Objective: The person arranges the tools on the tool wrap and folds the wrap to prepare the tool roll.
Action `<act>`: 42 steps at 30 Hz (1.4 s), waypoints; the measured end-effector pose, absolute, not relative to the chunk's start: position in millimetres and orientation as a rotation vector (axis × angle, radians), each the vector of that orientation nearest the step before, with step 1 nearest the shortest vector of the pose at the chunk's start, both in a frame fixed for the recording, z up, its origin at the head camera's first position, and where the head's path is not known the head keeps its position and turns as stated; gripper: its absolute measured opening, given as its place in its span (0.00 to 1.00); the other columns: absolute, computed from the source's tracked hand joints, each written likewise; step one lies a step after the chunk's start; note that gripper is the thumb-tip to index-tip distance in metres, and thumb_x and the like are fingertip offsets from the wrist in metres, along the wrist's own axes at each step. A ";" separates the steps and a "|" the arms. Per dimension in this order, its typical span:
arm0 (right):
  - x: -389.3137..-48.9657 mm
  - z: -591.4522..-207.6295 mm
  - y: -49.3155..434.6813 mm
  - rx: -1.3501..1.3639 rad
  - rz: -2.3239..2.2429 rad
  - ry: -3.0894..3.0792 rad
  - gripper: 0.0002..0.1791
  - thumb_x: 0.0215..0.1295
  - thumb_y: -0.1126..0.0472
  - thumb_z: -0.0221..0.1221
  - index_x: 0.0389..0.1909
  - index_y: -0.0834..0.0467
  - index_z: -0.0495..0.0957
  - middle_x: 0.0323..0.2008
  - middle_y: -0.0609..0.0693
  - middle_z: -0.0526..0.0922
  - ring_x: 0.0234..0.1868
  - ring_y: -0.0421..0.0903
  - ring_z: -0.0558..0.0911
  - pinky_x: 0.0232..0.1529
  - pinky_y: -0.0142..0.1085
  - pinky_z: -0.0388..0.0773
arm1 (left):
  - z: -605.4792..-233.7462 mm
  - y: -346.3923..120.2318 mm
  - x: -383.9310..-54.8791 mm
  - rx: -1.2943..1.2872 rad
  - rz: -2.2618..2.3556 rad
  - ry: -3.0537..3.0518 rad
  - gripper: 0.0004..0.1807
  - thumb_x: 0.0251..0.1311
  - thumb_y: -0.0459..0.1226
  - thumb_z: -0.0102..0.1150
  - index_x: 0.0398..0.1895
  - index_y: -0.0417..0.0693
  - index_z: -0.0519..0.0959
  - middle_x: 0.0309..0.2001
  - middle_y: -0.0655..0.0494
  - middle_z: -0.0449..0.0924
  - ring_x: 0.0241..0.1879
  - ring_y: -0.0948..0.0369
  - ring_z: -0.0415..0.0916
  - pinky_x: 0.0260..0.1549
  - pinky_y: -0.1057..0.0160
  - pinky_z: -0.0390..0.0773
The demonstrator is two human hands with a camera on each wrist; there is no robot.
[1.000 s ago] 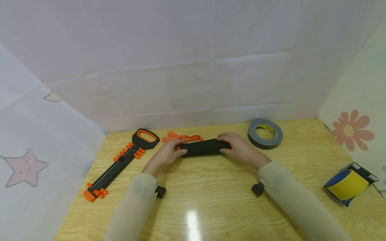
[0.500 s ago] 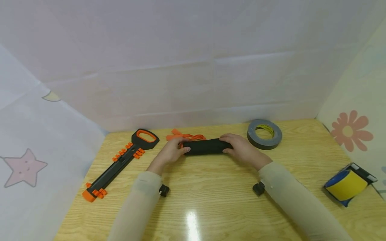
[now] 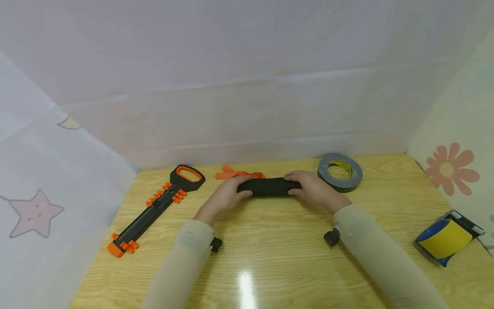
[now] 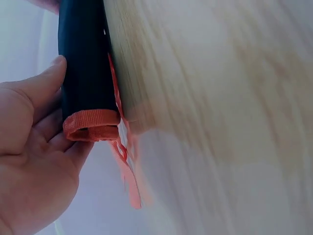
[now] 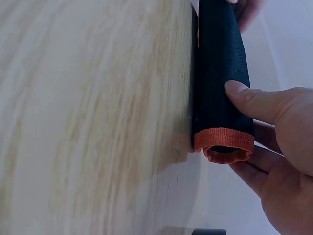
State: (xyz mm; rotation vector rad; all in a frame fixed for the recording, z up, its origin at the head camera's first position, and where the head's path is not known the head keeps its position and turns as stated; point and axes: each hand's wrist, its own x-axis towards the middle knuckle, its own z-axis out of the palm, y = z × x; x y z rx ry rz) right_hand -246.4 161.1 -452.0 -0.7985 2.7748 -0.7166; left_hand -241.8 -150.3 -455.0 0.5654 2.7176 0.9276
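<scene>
A rolled-up black fabric roll [image 3: 269, 187] with orange edging lies crosswise near the back of the table. My left hand [image 3: 225, 198] grips its left end, thumb on the near side. At the other end, my right hand [image 3: 314, 191] holds it the same way. The left wrist view shows the thumb pressed on the black cloth [image 4: 85, 58] above the orange trim [image 4: 93, 117], fingers curled behind. Layers of the coiled orange edge [image 5: 226, 147] show in the right wrist view. Loose orange ties [image 3: 231, 174] trail behind the roll's left part.
To the left lies a black bar-shaped tool rack [image 3: 154, 210] with orange clips and an oval handle. A grey tape roll [image 3: 349, 186] sits just beyond my right hand. Farther right is a yellow and blue roll [image 3: 445, 239]. Patterned sheets [image 3: 247, 86] stand around the table.
The fabric roll has shifted a little to the right and back, with the orange ties following. Both hands moved along with it, the left hand more; both keep their grip.
</scene>
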 end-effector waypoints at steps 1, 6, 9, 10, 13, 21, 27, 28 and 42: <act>-247.0 -452.7 162.4 -0.799 -0.719 2.774 0.30 0.76 0.58 0.67 0.75 0.62 0.75 0.75 0.61 0.76 0.77 0.64 0.74 0.75 0.60 0.74 | -455.5 -149.7 -242.6 0.560 0.923 2.707 0.34 0.77 0.43 0.65 0.82 0.51 0.69 0.80 0.47 0.71 0.80 0.44 0.67 0.77 0.39 0.70; -247.0 -453.9 167.9 -0.806 -0.749 2.760 0.31 0.77 0.58 0.67 0.76 0.61 0.74 0.76 0.61 0.76 0.77 0.64 0.74 0.75 0.61 0.73 | -456.5 -148.6 -245.4 0.572 0.911 2.654 0.36 0.78 0.42 0.64 0.85 0.50 0.65 0.83 0.48 0.66 0.83 0.46 0.63 0.79 0.40 0.67; -246.8 -454.3 169.8 -0.795 -0.774 2.753 0.31 0.76 0.59 0.67 0.76 0.61 0.74 0.76 0.61 0.76 0.77 0.64 0.73 0.75 0.61 0.73 | -456.3 -148.4 -245.4 0.576 0.918 2.639 0.35 0.78 0.42 0.63 0.84 0.49 0.65 0.82 0.48 0.67 0.83 0.46 0.62 0.79 0.41 0.67; -246.4 -454.4 170.2 -0.789 -0.785 2.752 0.31 0.76 0.59 0.67 0.76 0.61 0.74 0.76 0.61 0.76 0.77 0.64 0.73 0.75 0.61 0.73 | -456.8 -148.5 -245.4 0.576 0.922 2.636 0.35 0.78 0.42 0.63 0.84 0.49 0.65 0.82 0.48 0.67 0.83 0.46 0.62 0.79 0.41 0.67; -245.9 -456.4 169.4 -0.783 -0.819 2.760 0.32 0.76 0.58 0.67 0.77 0.61 0.74 0.76 0.61 0.76 0.77 0.64 0.74 0.74 0.61 0.74 | -458.5 -149.1 -245.1 0.570 0.942 2.627 0.35 0.78 0.42 0.64 0.84 0.49 0.66 0.82 0.49 0.67 0.83 0.46 0.63 0.79 0.41 0.67; -241.7 -462.8 167.0 -0.748 -0.907 2.794 0.32 0.75 0.57 0.68 0.76 0.62 0.75 0.75 0.61 0.77 0.74 0.63 0.78 0.72 0.60 0.77 | -459.3 -149.8 -243.8 0.542 0.938 2.617 0.32 0.80 0.44 0.61 0.83 0.51 0.68 0.82 0.49 0.68 0.82 0.46 0.64 0.77 0.41 0.70; -240.2 -463.8 165.5 -0.711 -0.937 2.792 0.32 0.74 0.58 0.69 0.75 0.62 0.75 0.75 0.61 0.77 0.74 0.62 0.78 0.71 0.59 0.78 | -459.3 -148.2 -248.9 0.534 0.913 2.609 0.33 0.80 0.43 0.61 0.84 0.52 0.67 0.82 0.49 0.68 0.82 0.46 0.63 0.79 0.41 0.67; -240.1 -463.4 165.0 -0.713 -0.939 2.794 0.32 0.74 0.58 0.69 0.75 0.62 0.76 0.75 0.61 0.77 0.73 0.62 0.79 0.70 0.58 0.79 | -459.1 -148.6 -249.8 0.524 0.911 2.608 0.33 0.79 0.43 0.62 0.83 0.52 0.68 0.82 0.48 0.68 0.82 0.46 0.63 0.79 0.40 0.67; -240.1 -457.7 165.0 -0.654 -0.970 2.741 0.32 0.74 0.57 0.69 0.76 0.60 0.75 0.75 0.62 0.76 0.14 0.39 0.57 0.29 0.34 0.69 | -458.8 -147.1 -253.5 0.478 0.862 2.590 0.35 0.77 0.43 0.65 0.84 0.57 0.68 0.82 0.48 0.68 0.81 0.46 0.65 0.77 0.41 0.70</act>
